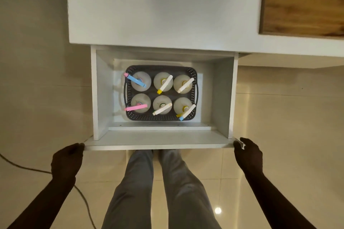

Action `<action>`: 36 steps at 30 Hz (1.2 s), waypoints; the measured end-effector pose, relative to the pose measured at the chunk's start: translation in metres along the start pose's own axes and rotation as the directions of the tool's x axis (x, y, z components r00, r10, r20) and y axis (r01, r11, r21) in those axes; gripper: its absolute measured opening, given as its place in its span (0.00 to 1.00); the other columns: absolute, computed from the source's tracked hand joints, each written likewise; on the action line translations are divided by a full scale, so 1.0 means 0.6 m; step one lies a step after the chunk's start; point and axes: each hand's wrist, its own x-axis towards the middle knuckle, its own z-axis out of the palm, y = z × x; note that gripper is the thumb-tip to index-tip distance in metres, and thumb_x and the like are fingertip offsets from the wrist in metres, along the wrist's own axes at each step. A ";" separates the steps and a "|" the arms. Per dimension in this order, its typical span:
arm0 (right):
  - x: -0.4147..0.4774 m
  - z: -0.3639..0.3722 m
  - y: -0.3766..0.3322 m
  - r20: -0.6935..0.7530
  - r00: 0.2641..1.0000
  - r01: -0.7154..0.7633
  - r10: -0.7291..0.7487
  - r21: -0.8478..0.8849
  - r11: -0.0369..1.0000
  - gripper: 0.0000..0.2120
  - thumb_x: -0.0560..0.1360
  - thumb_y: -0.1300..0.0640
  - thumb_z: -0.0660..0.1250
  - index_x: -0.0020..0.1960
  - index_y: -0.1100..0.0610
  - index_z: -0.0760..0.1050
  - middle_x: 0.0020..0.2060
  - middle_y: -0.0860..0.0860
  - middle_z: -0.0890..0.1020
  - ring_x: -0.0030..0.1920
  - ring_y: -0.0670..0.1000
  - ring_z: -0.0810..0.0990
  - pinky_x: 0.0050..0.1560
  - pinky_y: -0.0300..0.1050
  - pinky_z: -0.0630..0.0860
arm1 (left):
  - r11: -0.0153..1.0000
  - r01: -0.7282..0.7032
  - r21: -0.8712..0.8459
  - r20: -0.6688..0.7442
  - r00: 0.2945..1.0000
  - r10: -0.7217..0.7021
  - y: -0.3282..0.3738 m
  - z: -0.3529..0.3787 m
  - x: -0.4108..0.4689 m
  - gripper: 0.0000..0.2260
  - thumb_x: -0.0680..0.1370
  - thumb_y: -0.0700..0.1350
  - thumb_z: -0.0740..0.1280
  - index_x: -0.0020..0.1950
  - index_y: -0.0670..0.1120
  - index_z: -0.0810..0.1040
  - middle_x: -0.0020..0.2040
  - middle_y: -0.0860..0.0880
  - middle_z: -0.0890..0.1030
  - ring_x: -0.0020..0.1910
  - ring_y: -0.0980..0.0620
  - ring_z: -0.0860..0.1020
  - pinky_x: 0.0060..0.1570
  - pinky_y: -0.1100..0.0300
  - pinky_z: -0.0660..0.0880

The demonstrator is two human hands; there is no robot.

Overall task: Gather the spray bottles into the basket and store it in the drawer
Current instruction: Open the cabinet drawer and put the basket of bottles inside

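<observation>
Head view, closing step: 6 spray bottles in basket mid-frame inside open drawer, left hand and right hand gripping its front corners, likely needing an even push inward next.

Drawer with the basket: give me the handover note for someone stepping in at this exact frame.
Left hand: touching the left end of the drawer front; grip unclear.
Right hand: fingers curled round the front's right corner.
Things: six spray bottles stand upright in the grey basket, which sits on the floor of the open drawer.
Done: bottles gathered, basket placed in the drawer.
Left: probably just push the drawer shut with both hands.
</observation>
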 end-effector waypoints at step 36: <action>0.183 -0.062 -0.250 0.001 0.982 -0.130 0.188 0.725 0.676 0.16 0.80 0.64 0.68 0.66 0.67 0.79 0.54 0.61 0.86 0.57 0.58 0.87 0.64 0.51 0.82 | 0.726 0.088 -0.682 0.042 0.996 -0.082 0.318 0.041 0.090 0.04 0.79 0.33 0.69 0.47 0.37 0.74 0.62 0.34 0.77 0.61 0.38 0.82 0.53 0.50 0.84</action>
